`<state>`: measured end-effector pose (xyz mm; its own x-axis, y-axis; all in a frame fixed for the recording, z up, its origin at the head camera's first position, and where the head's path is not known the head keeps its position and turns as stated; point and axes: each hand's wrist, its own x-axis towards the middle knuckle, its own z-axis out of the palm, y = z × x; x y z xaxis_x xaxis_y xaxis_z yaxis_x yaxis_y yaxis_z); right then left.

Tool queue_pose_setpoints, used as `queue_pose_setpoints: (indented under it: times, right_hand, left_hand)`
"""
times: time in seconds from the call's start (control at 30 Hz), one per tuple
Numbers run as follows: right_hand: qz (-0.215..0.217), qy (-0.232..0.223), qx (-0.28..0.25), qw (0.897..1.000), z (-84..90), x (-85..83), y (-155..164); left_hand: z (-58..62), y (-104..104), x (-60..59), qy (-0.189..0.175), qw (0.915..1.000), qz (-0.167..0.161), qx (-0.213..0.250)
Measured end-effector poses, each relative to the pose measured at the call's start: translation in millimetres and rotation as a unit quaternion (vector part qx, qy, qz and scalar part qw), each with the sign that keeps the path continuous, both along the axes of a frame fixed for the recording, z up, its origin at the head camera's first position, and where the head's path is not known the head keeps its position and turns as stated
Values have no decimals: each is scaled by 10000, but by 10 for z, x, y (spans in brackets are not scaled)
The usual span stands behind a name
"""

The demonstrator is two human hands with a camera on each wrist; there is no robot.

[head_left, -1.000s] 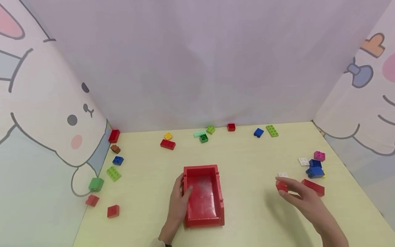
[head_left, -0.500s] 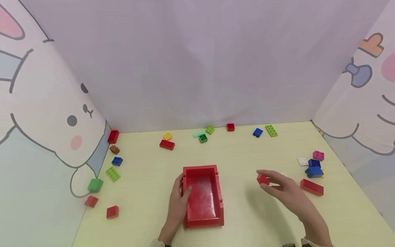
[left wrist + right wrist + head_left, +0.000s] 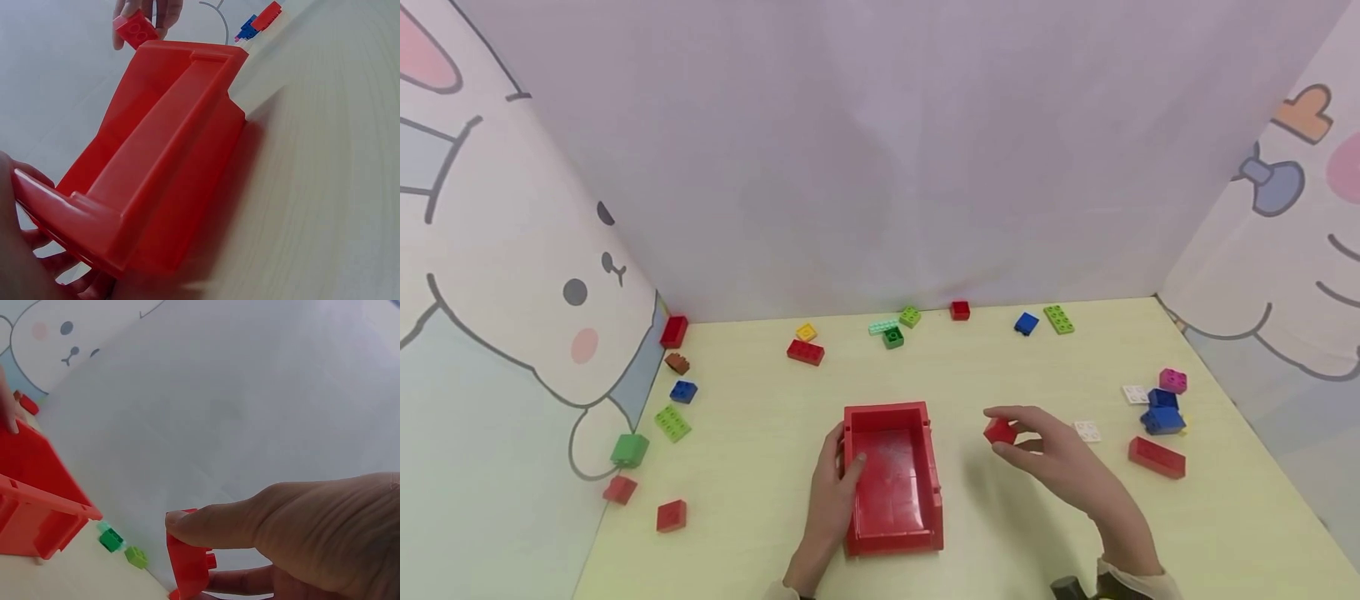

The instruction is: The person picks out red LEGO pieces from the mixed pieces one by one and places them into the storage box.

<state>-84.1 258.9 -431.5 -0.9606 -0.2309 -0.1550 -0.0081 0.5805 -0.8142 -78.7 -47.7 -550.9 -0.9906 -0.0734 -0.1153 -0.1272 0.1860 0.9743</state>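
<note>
Pale yellow table (image 3: 985,375) spans the view, w/ a grey backdrop (image 3: 880,167) at 12 o'clock. Clock dirs are from the red bin (image 3: 934,533), which sits near-mid table, long sides running 12 to 6.

Left hand (image 3: 837,489) grips the bin's 9 o'clock wall: thumb over the rim on the inside, other fingers curled round the outside. Right hand (image 3: 1063,462) is at 3 o'clock; its fingers are parted only by the width of the small red brick (image 3: 997,431) they pinch, thumb on one side. That brick is betw 2 and 3 o'clock, near the bin, held above the table.

Next down in size: long red brick (image 3: 1157,458) at 3 o'clock, well apart from the bin; red 8-stud brick (image 3: 806,352) at 11; lime plate (image 3: 1059,318) betw 1 and 2.

Smaller pcs: green block (image 3: 630,450) at 9, pink brick (image 3: 1173,381) betw 2 and 3, dk green brick (image 3: 892,337) at 12, yellow pc (image 3: 806,332) just behind the 8-stud one.
</note>
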Motion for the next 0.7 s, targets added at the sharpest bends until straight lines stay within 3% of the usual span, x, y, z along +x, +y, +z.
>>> queue_pose_setpoints:
  times: [0.47, 0.7]
  right_hand:
    - [186, 224, 467, 9985, 44, -101, -254]
    - [333, 283, 445, 9981, 7, -117, -348]
  left_hand:
    - [16, -7, -3, -63, 10000, -30, 6]
    - [23, -16, 4, 0, 10000, -68, 8]
